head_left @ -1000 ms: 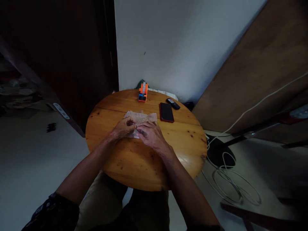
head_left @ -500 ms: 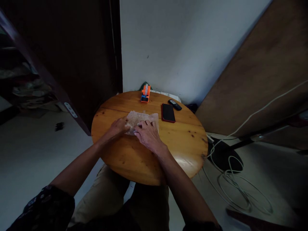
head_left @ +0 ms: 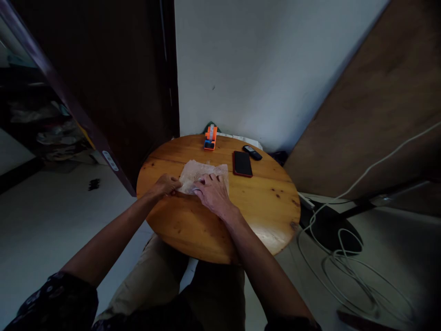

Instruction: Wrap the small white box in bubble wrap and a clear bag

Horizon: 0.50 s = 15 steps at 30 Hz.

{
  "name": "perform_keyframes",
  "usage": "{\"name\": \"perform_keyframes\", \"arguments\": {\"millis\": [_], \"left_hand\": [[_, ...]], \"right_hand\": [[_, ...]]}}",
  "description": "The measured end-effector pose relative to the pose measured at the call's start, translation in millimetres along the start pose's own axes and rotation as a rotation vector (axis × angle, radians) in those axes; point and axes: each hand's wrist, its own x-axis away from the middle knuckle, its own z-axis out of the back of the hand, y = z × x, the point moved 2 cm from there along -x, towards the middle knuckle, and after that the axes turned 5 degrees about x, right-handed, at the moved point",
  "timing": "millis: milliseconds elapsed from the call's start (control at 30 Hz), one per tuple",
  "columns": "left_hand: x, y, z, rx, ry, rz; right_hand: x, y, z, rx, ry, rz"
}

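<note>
A crumpled sheet of bubble wrap (head_left: 193,173) lies flat near the middle of the round wooden table (head_left: 262,197). My left hand (head_left: 167,185) is closed at the sheet's near left corner, with the fingertips pinching its edge. On the right part of the sheet rests my right hand (head_left: 212,191), palm down, fingers spread and slightly bent. Something whitish shows under its thumb and forefinger, too small to make out.
An orange and blue tape dispenser (head_left: 210,138) stands at the table's back edge. Right of the sheet lie a dark phone with a red edge (head_left: 242,164) and a small black handset (head_left: 252,152). White cable (head_left: 347,271) coils on the floor at right.
My left hand has drawn back slightly to the left off the sheet, and its fingers have closed at the corner. My right hand has stayed on the sheet. The view has shifted a little.
</note>
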Motion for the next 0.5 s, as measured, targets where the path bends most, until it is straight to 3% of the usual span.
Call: {"name": "perform_keyframes", "arguments": {"millis": [167,333,500], "left_hand": [[2,13,-9.4,0.136,-0.026,-0.004],[1,27,-36.2,0.258,-0.074,-0.017],[5,36,-51.9,0.225,-0.125,-0.060]], "right_hand": [[0,-1,2,-0.003,-0.020,-0.007],[1,-1,-2,-0.019,0.018,-0.033],[0,5,-3,-0.142,0.040,-0.122]]}}
